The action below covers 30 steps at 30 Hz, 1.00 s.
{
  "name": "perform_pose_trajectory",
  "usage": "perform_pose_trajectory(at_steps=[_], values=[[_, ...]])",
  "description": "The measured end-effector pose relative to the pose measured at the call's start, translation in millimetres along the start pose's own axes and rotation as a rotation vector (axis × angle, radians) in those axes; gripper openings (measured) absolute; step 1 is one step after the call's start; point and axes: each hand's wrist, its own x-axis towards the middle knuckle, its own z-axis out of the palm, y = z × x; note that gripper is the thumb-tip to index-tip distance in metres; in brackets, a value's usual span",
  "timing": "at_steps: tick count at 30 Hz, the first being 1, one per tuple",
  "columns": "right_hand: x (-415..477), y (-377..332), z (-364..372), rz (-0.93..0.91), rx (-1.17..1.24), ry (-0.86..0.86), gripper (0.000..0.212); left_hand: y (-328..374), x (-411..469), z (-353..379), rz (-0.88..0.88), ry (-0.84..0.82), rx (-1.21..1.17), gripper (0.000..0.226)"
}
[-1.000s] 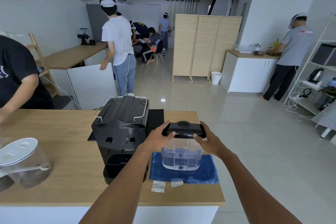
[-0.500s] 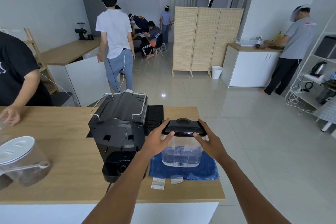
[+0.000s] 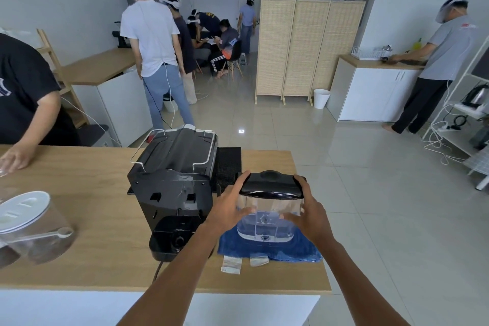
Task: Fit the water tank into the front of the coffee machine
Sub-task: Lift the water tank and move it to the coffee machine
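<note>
Wooden desk (image 3: pixel 79 219) carries a black coffee machine (image 3: pixel 172 193); at its 3 o'clock, both hands pinch the clear water tank (image 3: pixel 267 209) above a blue cloth (image 3: pixel 304 249), left grip (image 3: pixel 227 209) and right grip (image 3: pixel 312 217) on opposite sides.

One water tank (image 3: pixel 268 216), one coffee machine (image 3: pixel 172 190) (black), two hands (image 3: pixel 230 209).

Soft, even daylight; floor (image 3: pixel 344 167) glare spot (ceiling lamp reflected); wide-angle edges bend.

Coffee machine (image 3: pixel 172 193) crowds left; counter (image 3: pixel 79 206) beyond lies open.
</note>
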Motion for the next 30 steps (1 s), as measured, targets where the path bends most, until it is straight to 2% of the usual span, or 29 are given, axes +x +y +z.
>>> perform_pose_trajectory(at_steps=[11,20,30], values=[[-1,-3,-9,-0.010,0.000,0.000,0.099,8,-3,-3,-0.006,0.031,-0.043,0.097],[-9,-38,-43,-0.094,-0.048,0.008,0.102,36,-24,-29,0.078,0.141,-0.030,0.100],[-27,-92,-30,-0.113,0.013,-0.022,0.099,37,-74,-75,0.082,0.201,-0.120,0.095]])
